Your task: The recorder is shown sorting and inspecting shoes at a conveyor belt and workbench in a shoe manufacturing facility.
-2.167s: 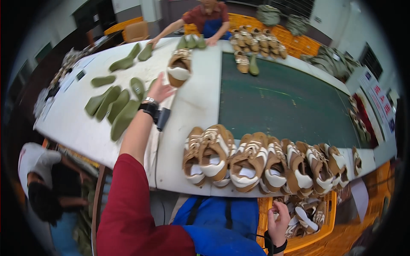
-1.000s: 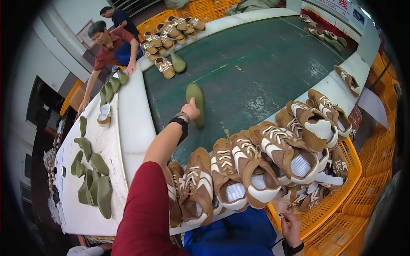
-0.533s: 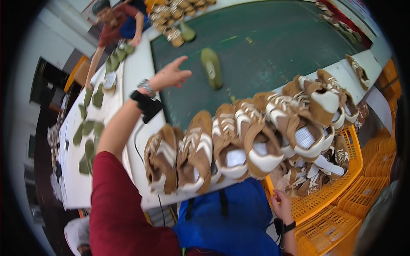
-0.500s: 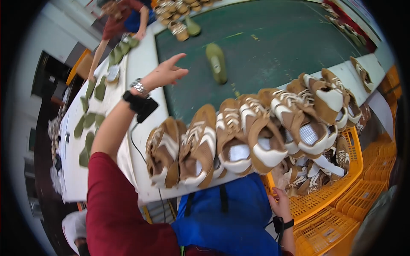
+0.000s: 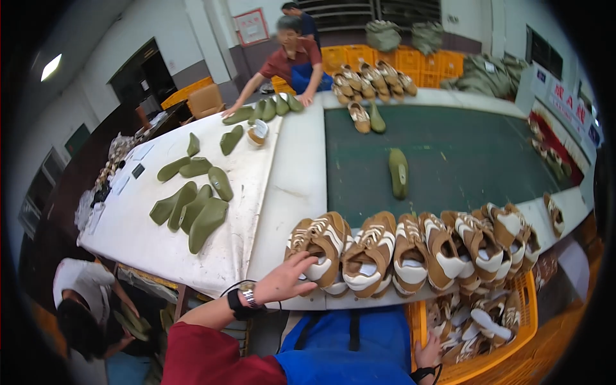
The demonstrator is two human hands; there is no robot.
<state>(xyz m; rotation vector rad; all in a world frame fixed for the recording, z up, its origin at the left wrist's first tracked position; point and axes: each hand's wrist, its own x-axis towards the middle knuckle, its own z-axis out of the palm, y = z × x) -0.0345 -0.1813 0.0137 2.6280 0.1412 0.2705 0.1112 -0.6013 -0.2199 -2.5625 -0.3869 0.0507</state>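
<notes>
Brown-and-white lace-up sneakers stand in long row on near edge of wide white-topped table, heels toward person. Dark green flat panel beyond row. Orange plastic crate below table edge, more sneakers jumbled inside. Group of olive-green foot-shaped forms on table's left part; single olive-green form on green panel. Left hand open, fingers spread, grasping nothing, at heels of leftmost sneakers; contact unclear. Right hand beside crate's left side, fingers slightly bent; cannot tell if gripping anything.
</notes>
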